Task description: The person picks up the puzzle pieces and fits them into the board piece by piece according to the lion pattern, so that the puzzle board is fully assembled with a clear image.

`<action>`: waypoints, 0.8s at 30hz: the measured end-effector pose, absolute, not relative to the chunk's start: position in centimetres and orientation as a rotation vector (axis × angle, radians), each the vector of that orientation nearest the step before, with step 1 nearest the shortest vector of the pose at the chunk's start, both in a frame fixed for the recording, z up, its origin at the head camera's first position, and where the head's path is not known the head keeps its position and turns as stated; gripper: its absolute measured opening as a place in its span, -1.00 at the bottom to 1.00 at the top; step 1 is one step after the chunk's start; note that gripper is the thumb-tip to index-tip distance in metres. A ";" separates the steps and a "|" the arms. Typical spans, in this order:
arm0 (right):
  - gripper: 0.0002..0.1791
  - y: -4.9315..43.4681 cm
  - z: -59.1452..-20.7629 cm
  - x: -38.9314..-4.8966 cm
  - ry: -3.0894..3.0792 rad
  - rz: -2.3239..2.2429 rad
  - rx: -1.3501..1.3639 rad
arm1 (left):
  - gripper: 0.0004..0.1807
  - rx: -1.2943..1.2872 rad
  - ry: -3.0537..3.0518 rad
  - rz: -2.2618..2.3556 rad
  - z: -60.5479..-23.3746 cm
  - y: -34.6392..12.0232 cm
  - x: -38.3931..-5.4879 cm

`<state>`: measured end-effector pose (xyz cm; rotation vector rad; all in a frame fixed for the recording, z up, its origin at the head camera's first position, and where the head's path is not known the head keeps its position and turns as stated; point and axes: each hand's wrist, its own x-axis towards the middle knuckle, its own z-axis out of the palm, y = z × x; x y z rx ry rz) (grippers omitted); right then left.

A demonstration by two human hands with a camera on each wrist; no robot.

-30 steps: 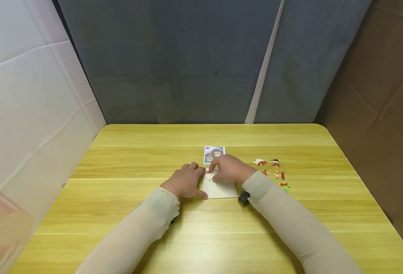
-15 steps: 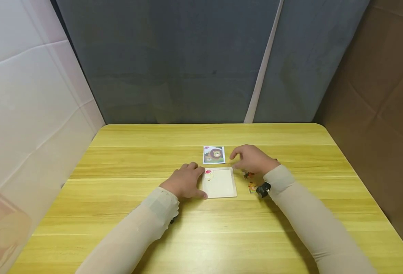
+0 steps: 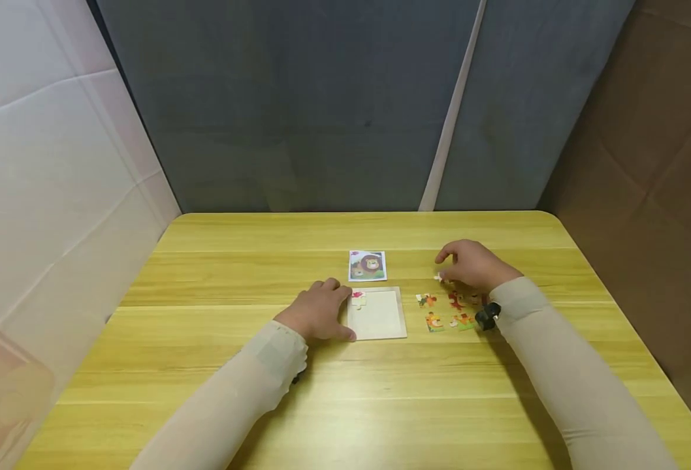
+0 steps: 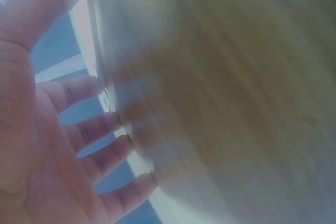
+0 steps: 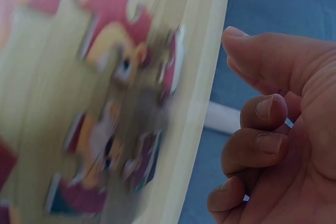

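Observation:
My left hand point(image 3: 317, 310) rests with spread fingers along the left side of a pale square puzzle tray point(image 3: 401, 320), thumb at its lower left corner. In the left wrist view the fingers point(image 4: 84, 129) are extended. A white jigsaw piece with a pink patch point(image 3: 358, 299) lies in the tray's upper left corner. Over the loose pieces to the right hovers my right hand point(image 3: 477, 266), thumb and index finger apart, thumb close to a white piece point(image 3: 437, 277). In the right wrist view the other fingers point(image 5: 254, 142) curl loosely around nothing.
A lion picture card point(image 3: 367, 266) lies just behind the tray. Several loose jigsaw pieces point(image 3: 433, 322) are spread on the wooden table point(image 3: 234, 261) right of the tray, some hidden under my right hand. Grey cloth point(image 3: 292, 130) hangs behind the table.
My right hand has moved off the tray to the right, over the loose pieces, leaving the pink-and-white piece in the tray's corner. The left hand has stayed in place.

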<state>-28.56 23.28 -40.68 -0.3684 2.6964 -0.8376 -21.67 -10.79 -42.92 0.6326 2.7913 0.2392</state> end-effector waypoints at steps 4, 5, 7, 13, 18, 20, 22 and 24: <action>-0.67 24.4 -41.3 -28.8 2.686 -0.827 -0.341 | 0.05 0.630 2.788 0.242 -43.0 -10.8 -21.7; -0.68 24.6 -41.5 -28.8 2.684 -0.823 -0.336 | 0.05 0.631 2.788 0.240 -43.0 -10.8 -21.7; -0.69 24.9 -41.8 -28.9 2.685 -0.809 -0.322 | 0.04 0.632 2.787 0.241 -43.0 -10.8 -21.6; -0.69 25.4 -42.6 -29.1 2.668 -0.787 -0.300 | 0.04 0.628 2.786 0.243 -42.9 -10.7 -21.6; -0.71 25.6 -42.9 -29.1 2.645 -0.797 -0.294 | 0.05 0.626 2.789 0.242 -43.0 -10.7 -21.6; -0.72 25.6 -42.9 -29.1 2.639 -0.799 -0.296 | 0.05 0.627 2.791 0.240 -43.0 -10.7 -21.6; -0.73 25.6 -43.0 -29.1 2.635 -0.806 -0.290 | 0.05 0.627 2.792 0.237 -43.1 -10.7 -21.6; -0.73 25.7 -43.0 -29.1 2.641 -0.804 -0.292 | 0.04 0.627 2.794 0.234 -43.1 -10.7 -21.6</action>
